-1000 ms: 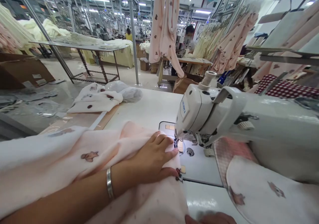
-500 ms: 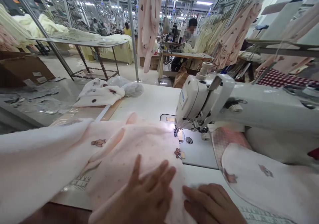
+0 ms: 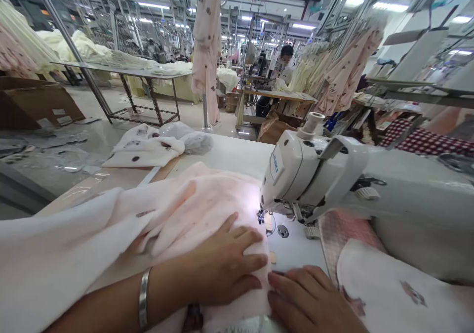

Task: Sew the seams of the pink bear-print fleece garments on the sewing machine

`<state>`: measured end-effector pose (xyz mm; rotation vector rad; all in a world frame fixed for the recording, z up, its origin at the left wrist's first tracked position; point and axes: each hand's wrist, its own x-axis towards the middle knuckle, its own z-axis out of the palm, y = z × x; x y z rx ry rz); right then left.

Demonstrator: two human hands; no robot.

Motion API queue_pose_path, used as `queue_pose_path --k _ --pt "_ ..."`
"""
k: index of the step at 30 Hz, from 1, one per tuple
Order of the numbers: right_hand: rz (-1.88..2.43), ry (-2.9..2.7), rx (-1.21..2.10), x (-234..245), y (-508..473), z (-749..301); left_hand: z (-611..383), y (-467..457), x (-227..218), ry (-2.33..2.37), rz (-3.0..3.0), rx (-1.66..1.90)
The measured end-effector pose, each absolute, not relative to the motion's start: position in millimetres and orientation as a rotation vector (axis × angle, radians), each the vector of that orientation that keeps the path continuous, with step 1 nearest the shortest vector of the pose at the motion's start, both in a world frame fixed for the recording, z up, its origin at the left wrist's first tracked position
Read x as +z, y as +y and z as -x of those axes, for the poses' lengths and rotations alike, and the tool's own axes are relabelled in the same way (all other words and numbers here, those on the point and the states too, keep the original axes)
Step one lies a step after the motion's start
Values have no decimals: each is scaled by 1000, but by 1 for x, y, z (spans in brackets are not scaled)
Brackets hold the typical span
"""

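I saw the table (image 3: 229,150) with the sewing machine (image 3: 307,175) on its right side. Pink fabric (image 3: 192,209) lay along the front edge, up to the needle. Left hand (image 3: 222,269) lay flat on it, fingers slightly spread. Right hand (image 3: 311,303) lay flat too, fingers together, touching the fabric's edge.

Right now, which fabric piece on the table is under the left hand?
The pale pink piece by the sewing machine: the left hand lies flat on it. The folded pile behind and the rounded piece at right lie clear of it.

Blue lettering (image 3: 275,162) on sewing machine (image 3: 333,175) head, too blurred to read
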<state>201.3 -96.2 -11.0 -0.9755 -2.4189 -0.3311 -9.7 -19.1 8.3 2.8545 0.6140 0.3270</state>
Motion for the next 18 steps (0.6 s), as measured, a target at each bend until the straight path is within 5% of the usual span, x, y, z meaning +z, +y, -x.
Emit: queue_pose_path --k 18 --pt "1151 -2447 -248 -10 -34 -201 -4 78 0 763 -2932 455"
